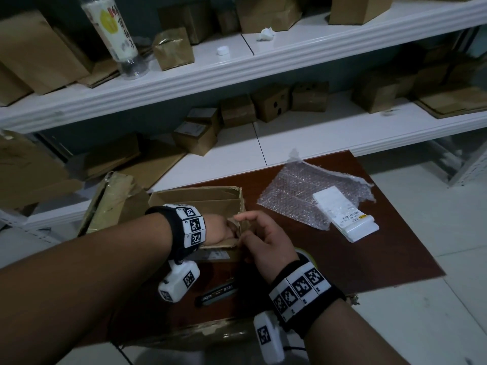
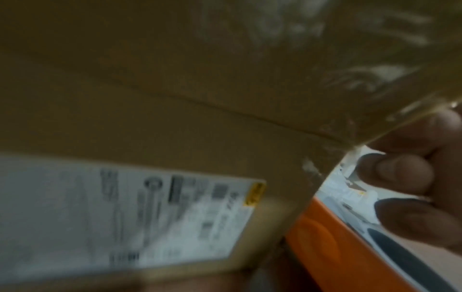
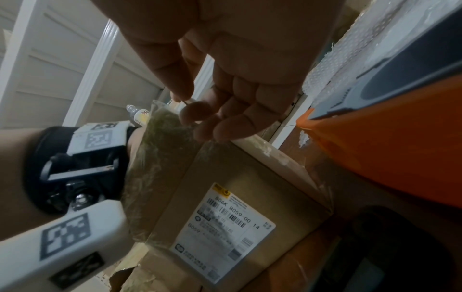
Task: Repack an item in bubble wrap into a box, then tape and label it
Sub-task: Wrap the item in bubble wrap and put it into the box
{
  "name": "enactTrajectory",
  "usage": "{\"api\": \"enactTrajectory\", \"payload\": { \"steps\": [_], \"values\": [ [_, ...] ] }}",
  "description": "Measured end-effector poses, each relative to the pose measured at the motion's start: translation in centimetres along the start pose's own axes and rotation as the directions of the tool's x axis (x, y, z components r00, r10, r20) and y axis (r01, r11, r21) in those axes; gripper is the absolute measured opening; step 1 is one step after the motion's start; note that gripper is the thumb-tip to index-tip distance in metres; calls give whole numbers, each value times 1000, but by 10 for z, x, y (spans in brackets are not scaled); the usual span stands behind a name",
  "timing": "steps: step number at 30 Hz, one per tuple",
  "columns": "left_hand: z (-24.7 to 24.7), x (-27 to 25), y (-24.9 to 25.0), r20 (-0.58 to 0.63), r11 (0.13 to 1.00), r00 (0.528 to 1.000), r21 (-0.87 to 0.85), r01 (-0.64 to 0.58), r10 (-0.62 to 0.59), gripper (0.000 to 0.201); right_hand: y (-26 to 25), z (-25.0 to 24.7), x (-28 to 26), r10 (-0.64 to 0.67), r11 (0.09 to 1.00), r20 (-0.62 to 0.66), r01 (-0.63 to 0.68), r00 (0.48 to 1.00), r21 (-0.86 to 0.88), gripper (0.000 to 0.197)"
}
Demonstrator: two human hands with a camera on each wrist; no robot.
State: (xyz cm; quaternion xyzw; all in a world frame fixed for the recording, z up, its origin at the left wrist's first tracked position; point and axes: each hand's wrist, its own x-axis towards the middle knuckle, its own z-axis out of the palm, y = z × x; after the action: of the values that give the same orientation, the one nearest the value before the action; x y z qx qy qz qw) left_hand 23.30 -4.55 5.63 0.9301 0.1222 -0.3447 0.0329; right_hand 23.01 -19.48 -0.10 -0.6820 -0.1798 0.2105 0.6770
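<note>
Pinching a strip of old tape (image 3: 162, 126) at the near rim of the open box (image 1: 200, 198) mid-table, the right hand (image 1: 266, 241) should peel low and slowly while the left hand (image 1: 218, 230), its grip hidden inside, braces; the item (image 1: 345, 217) waits on bubble wrap (image 1: 295, 191) toward the table's right edge.

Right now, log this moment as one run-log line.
stage: box open, item unpacked | left hand: inside box | right hand: pinching tape strip | item: on bubble wrap

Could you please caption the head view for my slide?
Both hands, left and right, work at the open cardboard box while the white item waits on bubble wrap.
</note>
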Motion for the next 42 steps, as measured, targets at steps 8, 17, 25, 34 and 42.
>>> {"api": "enactTrajectory", "payload": {
  "steps": [8,17,25,34,42],
  "values": [
    [-11,-14,-14,-219,985,974,-146,-96,63,18,-6,-3,-4,-42,999,-16,42,999,-13,52],
    [-34,-80,-4,-687,905,726,-320,-279,-20,12,-12,-35,-14,6,997,-165,8,986,82,50],
    [-18,-86,70,-765,752,644,-425,-504,0,14,-16,-93,-27,146,968,-378,-54,914,243,24],
    [-5,-2,126,-445,741,895,-604,-292,-11,12,-3,-152,-37,335,922,-587,-128,736,366,15],
    [-10,54,162,-136,967,983,-209,-147,121,27,15,-159,-15,392,914,-573,-236,720,329,35]
  ]
}}
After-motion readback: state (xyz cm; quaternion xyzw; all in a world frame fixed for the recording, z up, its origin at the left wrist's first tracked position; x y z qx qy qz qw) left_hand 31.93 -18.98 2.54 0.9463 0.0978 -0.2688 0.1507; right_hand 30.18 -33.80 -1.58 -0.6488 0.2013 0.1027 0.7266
